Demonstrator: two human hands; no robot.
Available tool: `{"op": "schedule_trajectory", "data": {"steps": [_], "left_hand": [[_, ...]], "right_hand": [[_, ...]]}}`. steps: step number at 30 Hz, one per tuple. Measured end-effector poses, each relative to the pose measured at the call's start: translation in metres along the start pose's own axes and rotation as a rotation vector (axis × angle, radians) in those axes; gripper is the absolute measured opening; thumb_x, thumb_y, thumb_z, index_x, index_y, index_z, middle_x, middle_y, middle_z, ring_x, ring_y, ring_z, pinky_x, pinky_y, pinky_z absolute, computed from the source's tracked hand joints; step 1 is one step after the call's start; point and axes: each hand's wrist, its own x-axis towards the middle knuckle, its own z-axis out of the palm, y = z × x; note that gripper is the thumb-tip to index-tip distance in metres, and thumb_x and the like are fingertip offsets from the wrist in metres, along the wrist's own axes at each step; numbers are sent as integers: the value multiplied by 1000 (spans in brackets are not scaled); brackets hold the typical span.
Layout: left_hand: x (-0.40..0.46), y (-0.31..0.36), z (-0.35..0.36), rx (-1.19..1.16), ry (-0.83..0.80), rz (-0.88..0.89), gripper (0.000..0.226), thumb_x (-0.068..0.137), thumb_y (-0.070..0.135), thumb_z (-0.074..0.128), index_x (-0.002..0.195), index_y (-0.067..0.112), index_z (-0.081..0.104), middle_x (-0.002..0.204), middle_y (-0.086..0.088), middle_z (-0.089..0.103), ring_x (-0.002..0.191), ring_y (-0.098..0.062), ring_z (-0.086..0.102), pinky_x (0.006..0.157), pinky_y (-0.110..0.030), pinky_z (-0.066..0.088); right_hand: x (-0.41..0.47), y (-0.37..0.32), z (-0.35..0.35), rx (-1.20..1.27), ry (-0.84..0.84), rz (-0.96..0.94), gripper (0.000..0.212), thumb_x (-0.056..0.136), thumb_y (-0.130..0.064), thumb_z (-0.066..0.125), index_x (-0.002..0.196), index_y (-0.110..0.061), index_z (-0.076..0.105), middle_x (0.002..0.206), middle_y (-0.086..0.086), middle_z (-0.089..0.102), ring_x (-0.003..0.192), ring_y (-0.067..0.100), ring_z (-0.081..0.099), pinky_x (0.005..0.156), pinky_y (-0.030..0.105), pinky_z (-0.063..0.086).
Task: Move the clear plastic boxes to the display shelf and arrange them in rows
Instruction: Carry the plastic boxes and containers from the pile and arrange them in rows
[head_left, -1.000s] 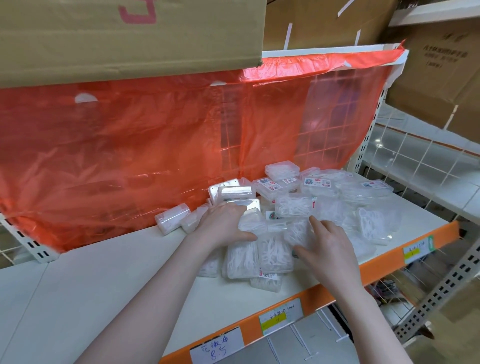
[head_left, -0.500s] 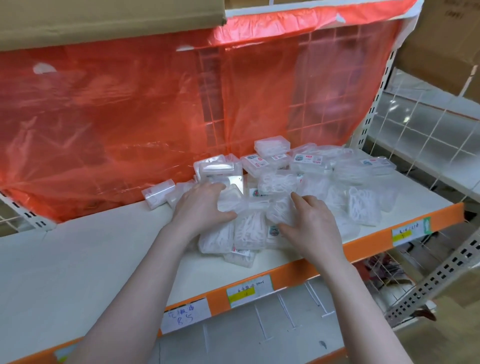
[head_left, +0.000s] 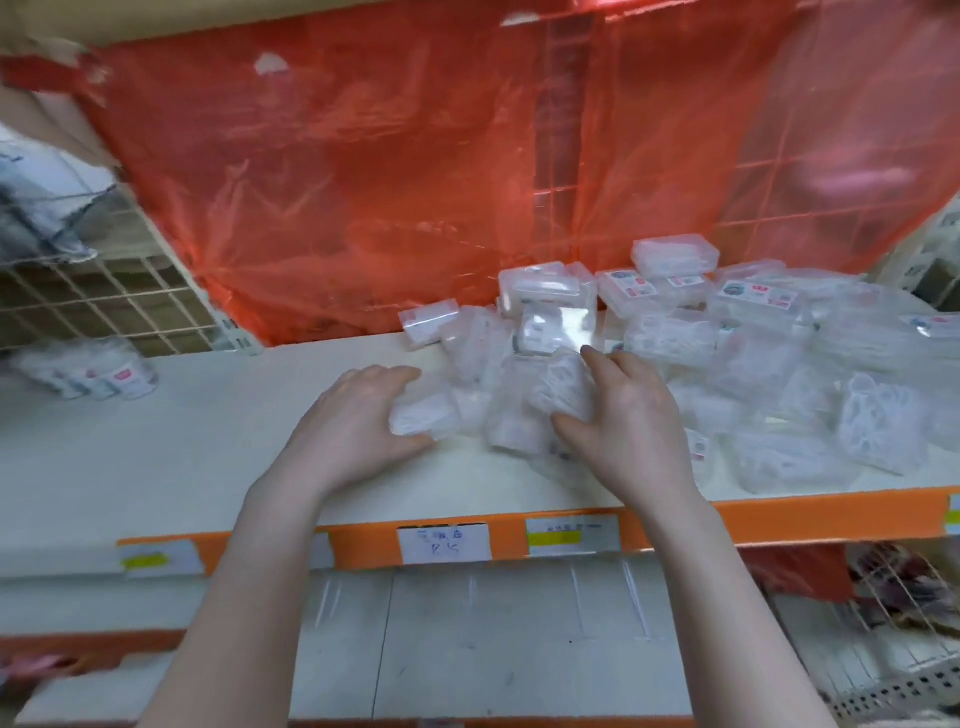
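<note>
White shelf (head_left: 156, 447): both hands (head_left: 358, 415) grip glossy clear boxes (head_left: 561, 389).

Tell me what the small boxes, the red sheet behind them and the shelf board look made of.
Small boxes: clear, glossy hard plastic, since white contents show through and lids glint.
Red sheet: thin translucent plastic film, wrinkled and shiny, with wire grid visible behind it.
Shelf board: matte off-white, probably painted metal or laminate; its front edge is orange.
</note>
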Motion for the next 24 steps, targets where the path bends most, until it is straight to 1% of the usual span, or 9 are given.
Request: {"op": "schedule_trajectory", "data": {"steps": [4,6,9,14,16,18,20,22,24], "left_hand": [[-38,-45,-12,-9,5,-82,76,72,45,74,138,22,43,126,-2,55,119,-22,47,97,-30,35],[-61,-71,-20,-23,-2,-132,79,70,50,73,138,23,43,125,-1,56,119,-22,47,98,-28,35],[-102,-116,-37,-43,-3,-212,88,60,62,60,138,24,44,124,0,56,118,-20,47,97,-26,34],[-182,-203,-64,-15,36,-317,104,46,75,42,137,25,44,124,0,55,117,-22,47,95,-28,36],[-215,-234,-74,-17,33,-352,96,55,72,51,139,26,41,128,0,53,120,-21,45,94,-27,34],[-247,-262,-83,-18,36,-393,83,71,58,66,142,25,38,135,-1,49,125,-21,42,97,-27,33],[-277,-289,-92,-21,33,-428,80,74,52,68,142,22,38,139,-2,47,127,-21,41,101,-28,32],[-303,-313,-102,-16,28,-454,88,60,67,56,137,24,45,133,-1,52,121,-22,46,98,-33,39],[-323,-337,-107,-20,33,-487,94,49,71,41,130,25,50,124,0,57,113,-22,50,92,-35,43]], "right_hand": [[-3,-45,22,7,-47,-103,65,72,-20,70,131,-6,49,117,14,55,113,33,45,93,38,35],[-9,-74,37,7,-79,-155,63,72,-22,69,131,-7,49,117,13,55,111,33,45,92,38,36],[-24,-123,63,16,-117,-230,64,70,-23,70,129,-7,51,113,14,56,109,34,47,90,39,37],[-68,-218,109,63,-164,-311,63,70,-20,70,129,-7,51,112,13,57,107,33,48,89,37,36],[-89,-256,128,84,-178,-348,61,70,-18,70,127,-6,53,109,13,58,104,34,49,88,38,37],[-109,-291,147,100,-201,-382,58,68,-17,70,123,-5,55,106,14,58,102,35,50,86,39,38],[-125,-323,161,120,-225,-405,53,69,-17,70,119,-4,56,104,14,58,100,34,50,84,39,38],[-139,-354,175,128,-246,-427,55,69,-17,70,121,-4,55,104,13,58,100,34,50,84,38,38],[-148,-381,188,130,-262,-459,59,69,-17,72,123,-4,55,104,14,59,99,35,51,83,38,39]]}}
